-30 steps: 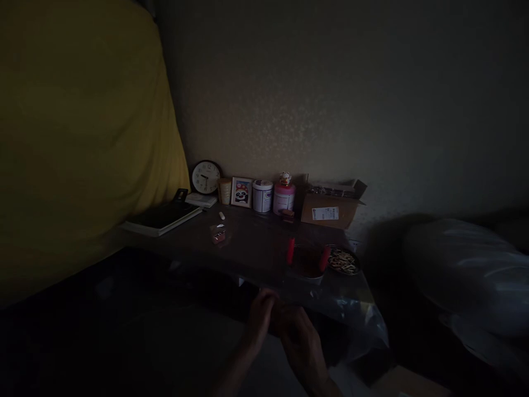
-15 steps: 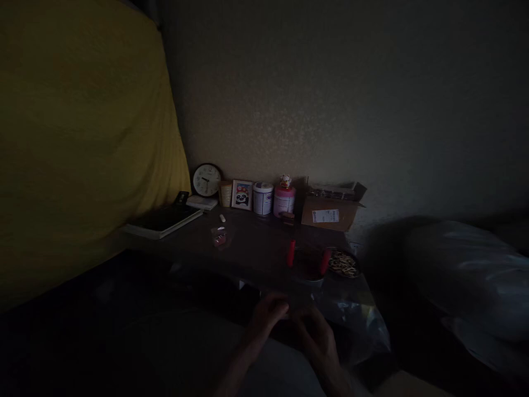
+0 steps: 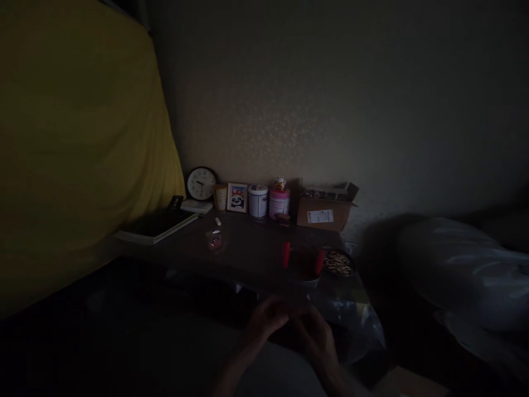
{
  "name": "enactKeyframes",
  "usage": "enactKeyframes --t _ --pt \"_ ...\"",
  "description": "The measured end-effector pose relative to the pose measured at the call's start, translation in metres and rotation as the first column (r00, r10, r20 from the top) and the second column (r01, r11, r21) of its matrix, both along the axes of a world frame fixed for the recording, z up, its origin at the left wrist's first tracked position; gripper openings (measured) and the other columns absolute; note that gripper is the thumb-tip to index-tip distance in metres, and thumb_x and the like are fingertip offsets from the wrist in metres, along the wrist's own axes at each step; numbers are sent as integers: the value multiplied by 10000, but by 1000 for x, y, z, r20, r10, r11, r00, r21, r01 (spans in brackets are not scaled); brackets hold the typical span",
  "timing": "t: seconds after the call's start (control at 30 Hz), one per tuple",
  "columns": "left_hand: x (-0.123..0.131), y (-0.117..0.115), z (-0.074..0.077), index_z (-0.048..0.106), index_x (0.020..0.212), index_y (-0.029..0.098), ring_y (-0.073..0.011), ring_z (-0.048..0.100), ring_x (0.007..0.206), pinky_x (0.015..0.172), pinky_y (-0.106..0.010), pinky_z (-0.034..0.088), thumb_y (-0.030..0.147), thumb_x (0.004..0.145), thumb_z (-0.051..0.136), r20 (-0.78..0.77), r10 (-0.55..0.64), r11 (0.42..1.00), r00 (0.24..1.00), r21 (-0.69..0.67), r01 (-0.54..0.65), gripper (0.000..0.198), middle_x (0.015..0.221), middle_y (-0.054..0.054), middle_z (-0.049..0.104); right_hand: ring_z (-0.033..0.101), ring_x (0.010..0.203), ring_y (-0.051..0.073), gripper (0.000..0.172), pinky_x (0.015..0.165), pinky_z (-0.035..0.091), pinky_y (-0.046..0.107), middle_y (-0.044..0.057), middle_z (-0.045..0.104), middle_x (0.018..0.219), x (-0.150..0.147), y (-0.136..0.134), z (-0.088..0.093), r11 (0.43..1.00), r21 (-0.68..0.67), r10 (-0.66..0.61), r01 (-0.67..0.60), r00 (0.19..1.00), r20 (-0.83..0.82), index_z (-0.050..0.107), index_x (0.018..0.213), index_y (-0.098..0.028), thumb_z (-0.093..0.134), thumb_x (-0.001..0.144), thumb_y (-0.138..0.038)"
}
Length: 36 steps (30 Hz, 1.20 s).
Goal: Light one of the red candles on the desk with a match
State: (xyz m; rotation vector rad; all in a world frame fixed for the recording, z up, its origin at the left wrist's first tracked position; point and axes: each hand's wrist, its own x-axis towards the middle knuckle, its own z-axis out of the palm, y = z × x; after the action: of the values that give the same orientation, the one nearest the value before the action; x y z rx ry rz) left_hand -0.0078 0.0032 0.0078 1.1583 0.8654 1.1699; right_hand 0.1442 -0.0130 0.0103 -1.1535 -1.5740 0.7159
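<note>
The room is very dark. My left hand (image 3: 266,320) and my right hand (image 3: 318,337) are held close together just below the near edge of a low dark table (image 3: 248,251). Both hands have their fingers curled inward, fingertips nearly meeting. Whatever lies between them is lost in the dark. Just beyond them on the table stands a small bowl with red handles (image 3: 303,263), and beside it a dish of pale sticks (image 3: 338,263).
Along the wall stand a round clock (image 3: 201,183), a panda picture frame (image 3: 237,197), a white tin (image 3: 258,200), a pink jar (image 3: 279,200) and an open cardboard box (image 3: 325,208). A dark book (image 3: 156,226) lies left. Yellow fabric (image 3: 74,149) hangs left; a clear plastic bag (image 3: 351,314) hangs off the table.
My hands have drawn slightly apart and shifted a little right and down. The view has drifted slightly, so the table items sit a bit more to the left.
</note>
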Motion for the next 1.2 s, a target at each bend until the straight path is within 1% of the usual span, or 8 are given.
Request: enactKeyframes --t 0.17,0.3,0.43,0.57,0.7,0.83,1.0,1.2 --pt "1 2 -5 604 1030 160 -275 547 1035 874 -347 417 326 660 686 -5 -5 1000 1000 -5 5 414 1069 -95 628 583 747 184 217 677 454 246 48 627 772 0 2 -2 1000 -12 27 -28 998 -59 591 785 -167 573 785 -384" --pt "0 3 -6 595 1047 163 -267 549 1032 875 -349 421 328 688 673 23 -33 999 999 -17 34 403 1069 -93 627 577 733 171 203 672 448 239 29 621 736 1 5 -1 996 -69 29 -48 967 -252 590 745 -170 620 749 -371" --pt "2 2 -4 601 1006 166 -240 544 1034 875 -332 424 300 709 663 138 -5 1000 990 7 4 332 1059 -84 621 561 630 150 234 583 433 231 11 605 675 7 10 0 983 -182 -53 -35 889 -455 590 731 -170 676 689 -384" --pt "4 -1 -1 617 921 176 -184 561 975 845 -292 447 261 723 661 312 29 996 950 -90 -1 220 998 -52 626 551 611 141 287 568 421 227 2 616 703 14 14 1 971 -239 -115 -31 812 -572 616 812 -180 710 643 -391" --pt "4 -1 -1 638 917 157 -153 567 927 866 -283 442 228 740 651 363 8 995 932 -95 28 191 960 -53 627 558 648 133 277 604 424 219 -11 627 735 17 14 1 954 -286 -123 -93 745 -655 624 846 -198 718 650 -367" --pt "5 1 -1 658 909 160 -148 575 920 874 -278 440 217 731 662 404 -8 991 915 -119 61 187 963 -45 632 534 594 100 205 573 415 199 -22 600 679 17 15 0 934 -286 -90 -212 637 -765 613 790 -188 698 692 -347" --pt "7 -2 3 671 918 168 -165 570 963 893 -281 428 242 698 692 401 -16 987 916 -141 79 233 1008 -52 634 510 568 78 189 530 393 174 -14 581 670 18 19 -5 923 -273 -75 -272 569 -819 607 757 -164 688 708 -327" --pt "12 -10 13 654 958 189 -168 570 964 894 -298 423 271 713 678 364 -54 986 930 -129 108 260 1038 -52 630 508 572 92 222 532 404 194 -5 571 676 18 16 -1 917 -287 -83 -276 571 -816 605 766 -157 695 687 -344"
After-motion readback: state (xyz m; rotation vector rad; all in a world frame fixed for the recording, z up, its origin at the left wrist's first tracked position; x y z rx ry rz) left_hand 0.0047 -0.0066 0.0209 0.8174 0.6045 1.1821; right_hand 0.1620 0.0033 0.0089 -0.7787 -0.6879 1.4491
